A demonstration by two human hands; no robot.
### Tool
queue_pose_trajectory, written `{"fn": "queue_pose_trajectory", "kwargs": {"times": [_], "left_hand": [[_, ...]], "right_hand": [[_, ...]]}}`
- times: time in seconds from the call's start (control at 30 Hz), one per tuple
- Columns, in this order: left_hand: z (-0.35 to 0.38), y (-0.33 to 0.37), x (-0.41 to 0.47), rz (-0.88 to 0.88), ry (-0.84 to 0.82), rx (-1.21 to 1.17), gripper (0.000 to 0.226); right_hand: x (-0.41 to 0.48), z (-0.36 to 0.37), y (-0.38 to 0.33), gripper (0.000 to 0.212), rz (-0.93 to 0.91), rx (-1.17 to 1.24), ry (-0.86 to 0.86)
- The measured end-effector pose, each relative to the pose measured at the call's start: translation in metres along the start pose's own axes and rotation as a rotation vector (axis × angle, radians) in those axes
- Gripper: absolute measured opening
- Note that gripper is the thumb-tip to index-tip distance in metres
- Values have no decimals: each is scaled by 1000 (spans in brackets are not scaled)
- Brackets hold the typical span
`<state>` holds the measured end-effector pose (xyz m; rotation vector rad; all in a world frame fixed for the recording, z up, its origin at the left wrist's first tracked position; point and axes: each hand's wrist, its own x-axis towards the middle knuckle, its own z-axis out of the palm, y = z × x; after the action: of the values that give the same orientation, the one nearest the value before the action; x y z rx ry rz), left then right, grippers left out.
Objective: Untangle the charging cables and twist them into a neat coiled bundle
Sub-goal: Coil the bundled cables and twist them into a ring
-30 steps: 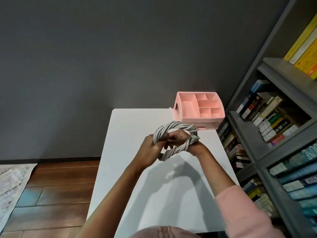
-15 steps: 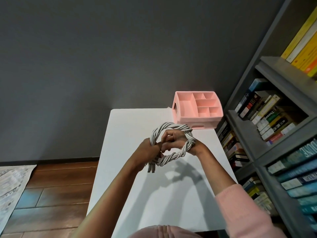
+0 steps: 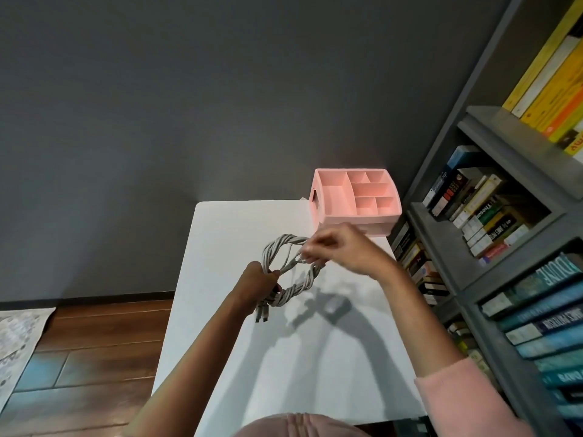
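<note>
Above the surface [image 3: 220, 234], the left hand [image 3: 258, 280] curls its fingers round the coiled cables [image 3: 280, 247] at their crossing; the right hand [image 3: 337, 247] seems to pinch a loose end. Best to hold that crossing firm while tucking the end through

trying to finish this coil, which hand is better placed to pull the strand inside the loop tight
Right. The right hand pinches that strand of the cable bundle near the loop's top, while the left hand grips the crossing below, likely best kept as the anchor.
</note>
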<state>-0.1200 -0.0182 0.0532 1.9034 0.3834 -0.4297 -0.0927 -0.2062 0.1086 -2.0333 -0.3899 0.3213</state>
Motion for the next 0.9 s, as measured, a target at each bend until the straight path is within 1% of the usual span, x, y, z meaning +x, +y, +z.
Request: {"fn": "queue_pose_trajectory", "kwargs": {"times": [0.07,0.13,0.17,0.23,0.3,0.37,0.43,0.47,0.57,0.63,0.7,0.8,0.87,0.9], "left_hand": [[-1,4,-1,19,-40,39,28],[-1,8,-1,54,-77,92,31],[-1,10,-1,73,-86,121,32],[-3,11,0,111,-94,161,33],[-6,10,0,153,-116,169,34],[-11,11,-2,180,-138,156,33],[-18,12,-2,190,-162,101,31],[-22,14,-3,198,-183,50,29],[-35,11,-7,271,-215,-68,29],[-37,6,-10,349,-211,-130,30],[-34,2,-12,401,-180,-190,39],[-27,3,-12,393,-122,-282,55],[-27,6,-12,384,-124,-311,57],[-28,8,-12,391,-126,-286,57]], "right_hand": [[5,21,3,23,-2,-375,-185],[10,40,14,39,52,-567,-259],[12,48,17,42,60,-626,-254],[15,61,21,33,22,-740,-218],[19,67,21,23,37,-836,-183],[23,68,21,23,52,-885,-166],[24,66,25,20,17,-809,-168],[24,63,27,18,-2,-718,-155],[17,55,27,14,25,-300,-76],[12,55,24,12,15,-64,-14],[9,57,24,12,-1,154,3],[7,60,23,16,15,355,8],[7,63,25,15,17,466,22],[7,65,27,16,25,522,29]]}}
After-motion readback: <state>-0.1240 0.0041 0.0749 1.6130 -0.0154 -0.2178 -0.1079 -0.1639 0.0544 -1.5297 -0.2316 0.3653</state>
